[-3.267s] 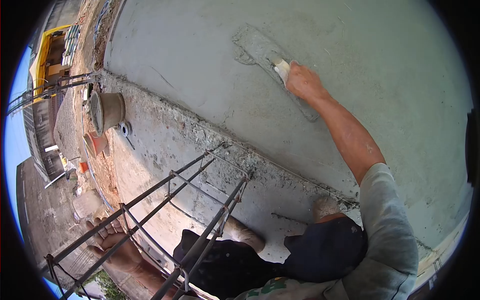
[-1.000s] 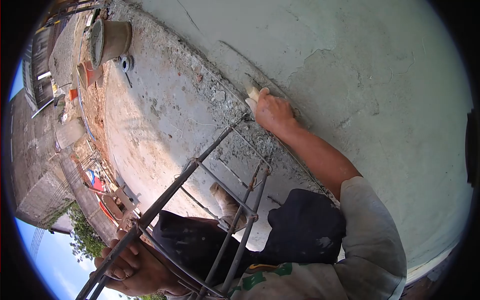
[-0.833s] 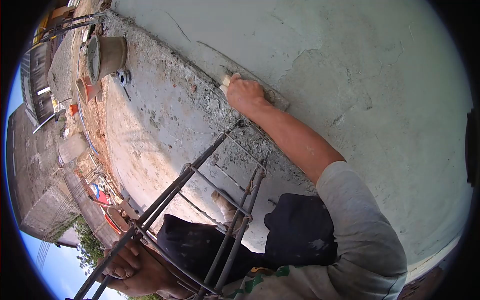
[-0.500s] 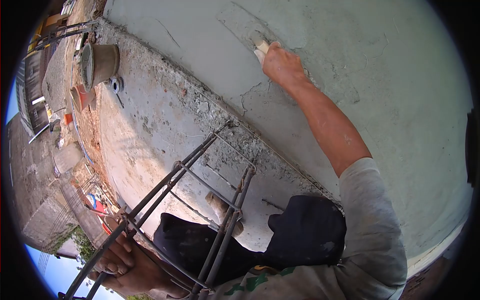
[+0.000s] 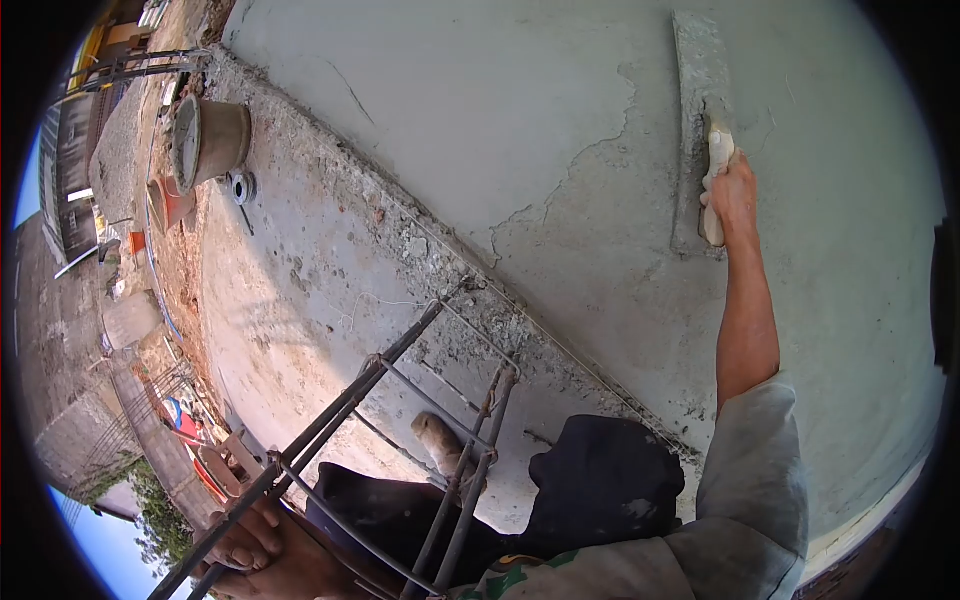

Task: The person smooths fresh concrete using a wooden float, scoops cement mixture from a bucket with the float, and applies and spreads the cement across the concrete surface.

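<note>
My right hand (image 5: 732, 200) is closed around the pale handle of a long, flat trowel-like tool (image 5: 700, 70). The tool lies nearly upright in the view on the wet grey cement surface (image 5: 480, 110), at the upper right. A ragged edge in the cement runs left of it. At the lower left my left hand (image 5: 245, 550) has curled fingers, partly hidden behind the dark bars of a rebar frame (image 5: 320, 430); whether it grips a bar is unclear.
The rebar frame rises between my arms from a rough concrete ledge (image 5: 400, 225). A mortar-stained bucket (image 5: 222, 138), a wire roll (image 5: 242, 187) and an orange bucket (image 5: 172, 203) stand at the left. My dark-clothed knees are at the bottom.
My right hand has moved the tool from near the ledge out to the right, turning it more upright. My left hand, spread in the oldest frame, now has curled fingers. The view has shifted.
</note>
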The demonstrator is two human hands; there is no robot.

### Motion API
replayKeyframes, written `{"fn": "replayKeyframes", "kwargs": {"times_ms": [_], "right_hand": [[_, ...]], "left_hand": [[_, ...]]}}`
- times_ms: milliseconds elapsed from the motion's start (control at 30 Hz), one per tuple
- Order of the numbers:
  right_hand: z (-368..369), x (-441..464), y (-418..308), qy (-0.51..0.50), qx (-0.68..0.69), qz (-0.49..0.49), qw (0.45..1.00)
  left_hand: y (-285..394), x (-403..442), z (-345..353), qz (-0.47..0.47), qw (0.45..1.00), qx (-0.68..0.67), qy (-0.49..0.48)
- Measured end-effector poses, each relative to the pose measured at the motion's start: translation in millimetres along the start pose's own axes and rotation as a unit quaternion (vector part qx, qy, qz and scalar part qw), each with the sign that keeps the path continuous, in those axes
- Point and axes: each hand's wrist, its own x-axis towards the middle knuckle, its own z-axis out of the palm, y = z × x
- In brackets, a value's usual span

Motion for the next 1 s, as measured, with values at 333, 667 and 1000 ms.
{"fn": "replayKeyframes", "kwargs": {"times_ms": [333,667,1000], "right_hand": [[137.3,33.9,-117.0,-0.179,0.119,-0.020,0.976],[253.0,-66.9,-189.9,-0.352,-0.017,-0.127,0.927],[327.9,-115.9,-214.8,-0.342,-0.125,-0.257,0.895]], "left_hand": [[-1.1,3.3,-6.5,-0.011,0.998,-0.023,-0.060],[-3.3,8.3,-3.6,-0.020,0.989,-0.057,-0.134],[-5.7,5.0,0.3,-0.028,0.993,-0.089,-0.071]]}}
